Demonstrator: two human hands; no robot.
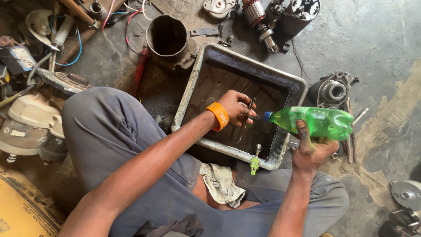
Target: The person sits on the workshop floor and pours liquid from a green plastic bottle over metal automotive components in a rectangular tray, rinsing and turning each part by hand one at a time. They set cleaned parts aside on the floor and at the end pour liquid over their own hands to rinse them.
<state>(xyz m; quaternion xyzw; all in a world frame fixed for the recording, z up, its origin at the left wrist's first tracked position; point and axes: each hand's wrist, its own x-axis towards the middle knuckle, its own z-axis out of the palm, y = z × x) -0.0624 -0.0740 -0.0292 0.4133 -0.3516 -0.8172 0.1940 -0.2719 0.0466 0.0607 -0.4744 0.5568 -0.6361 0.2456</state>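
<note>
My right hand (310, 151) grips a green plastic bottle (315, 122) with a blue cap, tipped sideways so its mouth points left over a dirty grey rectangular tray (189, 87). My left hand (236, 107), with an orange wristband (218, 116), holds a thin dark metal rod (245, 120) over the tray, just in front of the bottle's mouth. A small green-handled tool (255, 163) leans on the tray's near rim.
I sit on a stained concrete floor. A crumpled rag (221, 183) lies on my lap. A rusty metal cylinder (168, 39) stands behind the tray. Motor armatures (261, 19) and housings (332, 91) lie at the back and right. Wires and machine parts crowd the left.
</note>
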